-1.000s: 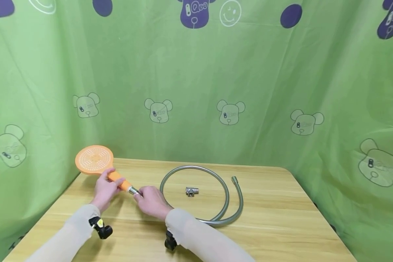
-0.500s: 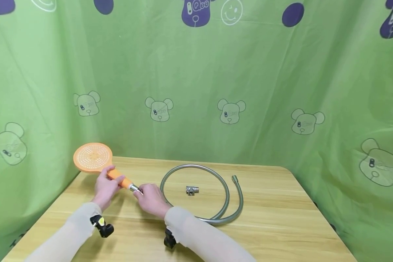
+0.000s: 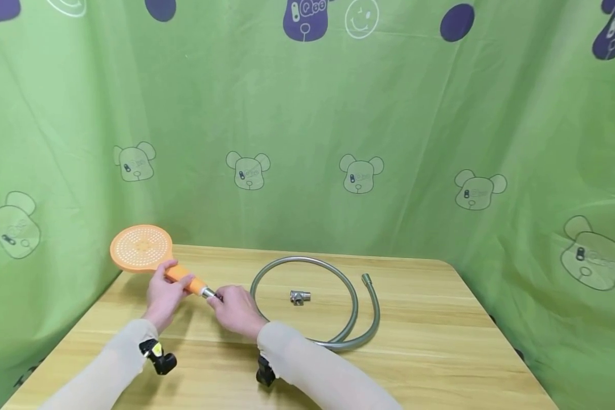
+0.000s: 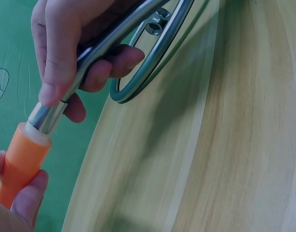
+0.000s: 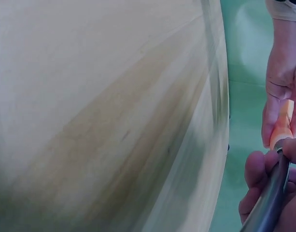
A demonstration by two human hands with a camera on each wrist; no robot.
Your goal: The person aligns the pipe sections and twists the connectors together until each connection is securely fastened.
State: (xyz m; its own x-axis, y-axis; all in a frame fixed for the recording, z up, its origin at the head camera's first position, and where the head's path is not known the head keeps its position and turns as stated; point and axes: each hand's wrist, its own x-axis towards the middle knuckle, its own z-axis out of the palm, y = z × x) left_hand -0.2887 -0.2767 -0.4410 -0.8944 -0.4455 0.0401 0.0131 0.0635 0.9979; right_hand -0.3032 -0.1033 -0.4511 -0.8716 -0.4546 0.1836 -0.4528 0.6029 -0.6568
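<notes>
An orange handheld shower head (image 3: 141,248), its round perforated face turned up, is raised over the table's left side. My left hand (image 3: 165,294) grips its handle, thumb on one side. At the handle's lower end, my right hand (image 3: 237,311) pinches the silver end of a metal shower hose (image 3: 356,304). In the left wrist view, the hose's metal collar (image 4: 47,117) meets the white ring in the end of the orange handle (image 4: 23,157), in line with it. The right wrist view has the hose (image 5: 271,203) running through the curled right fingers.
The rest of the hose lies looped on the wooden table (image 3: 441,341), its free end (image 3: 367,279) at the right. Inside the loop lies a small chrome tee fitting (image 3: 299,296). Green printed curtain (image 3: 307,222) surrounds the table's back and sides.
The shower head has shifted slightly left and its face has tilted a little. Both hands keep their hold, with the right fingers moving slightly at the collar. The tee fitting stays put.
</notes>
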